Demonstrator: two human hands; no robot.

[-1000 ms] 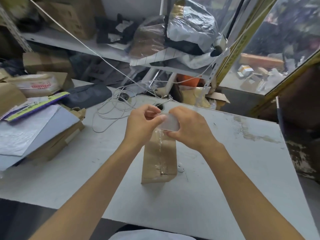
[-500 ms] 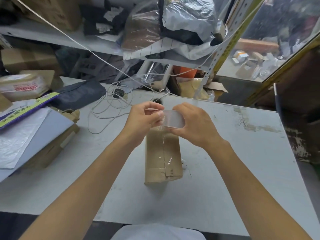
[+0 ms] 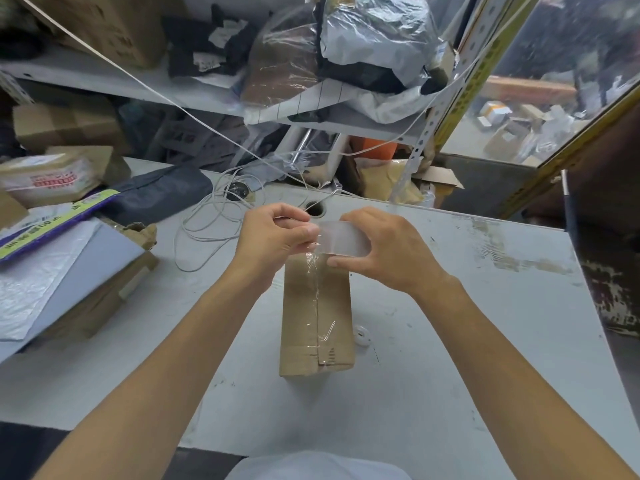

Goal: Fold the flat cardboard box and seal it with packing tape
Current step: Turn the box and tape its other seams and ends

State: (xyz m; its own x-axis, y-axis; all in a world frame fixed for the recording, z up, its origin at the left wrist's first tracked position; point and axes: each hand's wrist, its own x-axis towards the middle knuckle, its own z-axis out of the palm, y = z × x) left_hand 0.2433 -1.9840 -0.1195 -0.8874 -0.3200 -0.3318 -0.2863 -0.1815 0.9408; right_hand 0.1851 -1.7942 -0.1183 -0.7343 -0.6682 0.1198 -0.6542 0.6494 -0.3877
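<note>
On the grey table (image 3: 450, 375) lies one folded cardboard box (image 3: 317, 317), clear tape along its top seam. Above its far end, two hands work: the right hand (image 3: 388, 251) grips one tape roll (image 3: 341, 237), the left hand (image 3: 273, 239) pinches its free end.

The cardboard box (image 3: 317, 317) is plain brown. The tape roll (image 3: 343, 238) is clear and whitish. The worktop (image 3: 485, 341) is pale grey with brown worn patches. The cable (image 3: 207, 223) is white.
</note>
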